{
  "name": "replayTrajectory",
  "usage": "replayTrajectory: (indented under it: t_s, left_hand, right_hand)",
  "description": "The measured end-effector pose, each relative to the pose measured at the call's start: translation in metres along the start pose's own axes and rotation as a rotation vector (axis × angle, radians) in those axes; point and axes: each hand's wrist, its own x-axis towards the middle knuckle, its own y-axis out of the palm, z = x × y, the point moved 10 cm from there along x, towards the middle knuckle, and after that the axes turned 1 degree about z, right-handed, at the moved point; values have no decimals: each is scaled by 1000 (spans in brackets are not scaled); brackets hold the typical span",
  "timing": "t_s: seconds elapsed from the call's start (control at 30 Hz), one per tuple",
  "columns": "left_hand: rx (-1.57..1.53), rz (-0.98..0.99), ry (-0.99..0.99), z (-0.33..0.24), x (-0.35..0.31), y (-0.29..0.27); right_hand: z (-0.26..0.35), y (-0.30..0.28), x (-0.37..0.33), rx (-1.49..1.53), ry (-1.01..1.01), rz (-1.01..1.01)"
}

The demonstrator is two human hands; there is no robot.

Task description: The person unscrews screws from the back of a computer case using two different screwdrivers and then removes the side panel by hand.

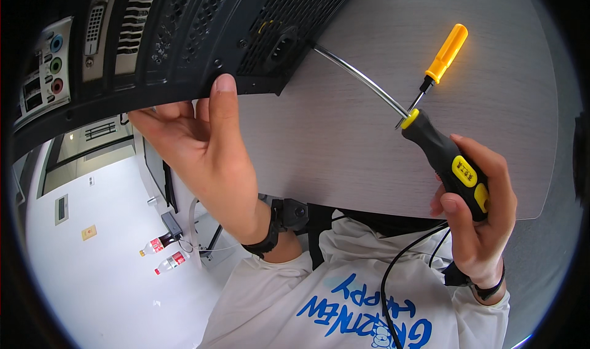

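A black desktop computer case (184, 72) fills the upper left, its rear panel with ports, slot covers and a power socket (283, 47) turned toward me. My left hand (206, 131) grips the near edge of the case, thumb on the rear panel and fingers curled beneath. In my right hand (476, 207) is a long screwdriver (437, 141) with a black and yellow handle. Its metal shaft runs up to the case corner beside the power socket; whether the tip touches there I cannot tell. Beyond it, a smaller yellow-handled screwdriver (447, 53) lies on the table.
The grey wood-grain table (344, 158) has a rounded right corner. A black cable (393, 269) hangs across my shirt. At lower left, two bottles (172, 263) with red labels and a black adapter-like box (171, 225) are near a white surface.
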Motion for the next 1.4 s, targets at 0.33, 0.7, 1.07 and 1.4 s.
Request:
replayTrajectory:
  t_s: [0.33,0.7,1.07,1.4]
  left_hand:
    - [12,11,15,1,1,2]
    - [35,-17,36,2,-1,-3]
    - [-22,-30,45,2,0,-2]
    - [-103,-36,71,4,1,-2]
  right_hand:
    - [9,9,9,-184,-177,15]
    - [5,9,12,-136,-118,-2]
    - [3,6,18,2,-51,-2]
    - [24,14,12,-281,-369,3]
